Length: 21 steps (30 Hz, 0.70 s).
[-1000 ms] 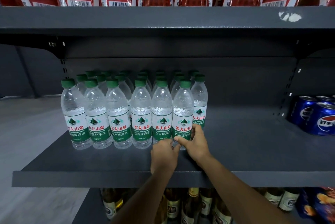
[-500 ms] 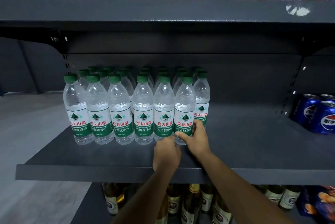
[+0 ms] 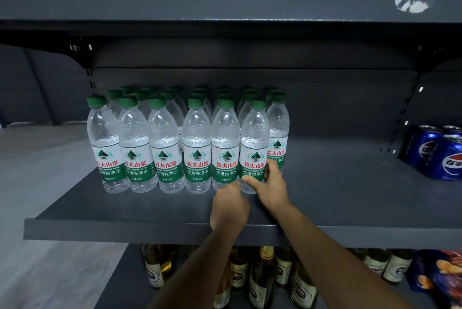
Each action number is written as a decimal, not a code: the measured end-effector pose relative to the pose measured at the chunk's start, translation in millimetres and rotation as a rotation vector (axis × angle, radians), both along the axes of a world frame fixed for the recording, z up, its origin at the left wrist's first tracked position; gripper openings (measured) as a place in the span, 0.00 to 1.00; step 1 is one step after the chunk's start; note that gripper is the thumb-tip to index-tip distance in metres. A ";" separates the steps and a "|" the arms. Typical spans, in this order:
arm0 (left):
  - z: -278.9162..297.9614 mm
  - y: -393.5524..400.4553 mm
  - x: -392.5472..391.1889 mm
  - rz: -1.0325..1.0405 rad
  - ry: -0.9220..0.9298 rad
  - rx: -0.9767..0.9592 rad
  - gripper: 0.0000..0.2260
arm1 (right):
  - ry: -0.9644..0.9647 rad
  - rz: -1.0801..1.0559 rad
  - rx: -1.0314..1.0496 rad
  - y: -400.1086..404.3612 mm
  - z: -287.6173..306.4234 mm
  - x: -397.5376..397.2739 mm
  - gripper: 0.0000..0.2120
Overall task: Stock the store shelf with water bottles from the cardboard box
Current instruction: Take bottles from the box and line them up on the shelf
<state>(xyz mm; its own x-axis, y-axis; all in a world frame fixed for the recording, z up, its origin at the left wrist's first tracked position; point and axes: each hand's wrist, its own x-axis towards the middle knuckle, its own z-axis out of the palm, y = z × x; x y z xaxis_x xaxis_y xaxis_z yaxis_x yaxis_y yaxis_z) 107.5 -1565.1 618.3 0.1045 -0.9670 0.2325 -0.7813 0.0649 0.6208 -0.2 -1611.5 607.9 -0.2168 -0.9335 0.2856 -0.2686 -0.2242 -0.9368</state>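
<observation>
The bottles (image 3: 190,143) stand upright in tight rows on the left half of the shelf (image 3: 350,198), labels forward, likely to face customers. The right hand (image 3: 271,187) grasps the front row's rightmost bottle (image 3: 254,148) low on its label, probably squaring it with its neighbours. The left hand (image 3: 230,206) reaches to the next bottle's base, fingers hidden; I cannot tell its grip. No box shows.

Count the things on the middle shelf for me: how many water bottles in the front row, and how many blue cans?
Front-row water bottles: 6, the right hand gripping the rightmost
Blue cans: 3 in view, at the picture's edge
Total: 9
</observation>
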 end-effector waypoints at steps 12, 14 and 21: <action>1.3 0.7 -3.3 0.080 0.055 -0.081 0.10 | 0.169 -0.051 0.044 2.0 1.1 2.0 0.35; 1.9 1.7 -1.6 0.063 0.088 -0.098 0.10 | 0.170 -0.061 0.066 5.9 4.7 -1.6 0.37; 2.4 8.9 10.4 -0.060 0.134 -0.118 0.12 | 0.250 -0.036 0.075 42.1 10.1 -13.3 0.30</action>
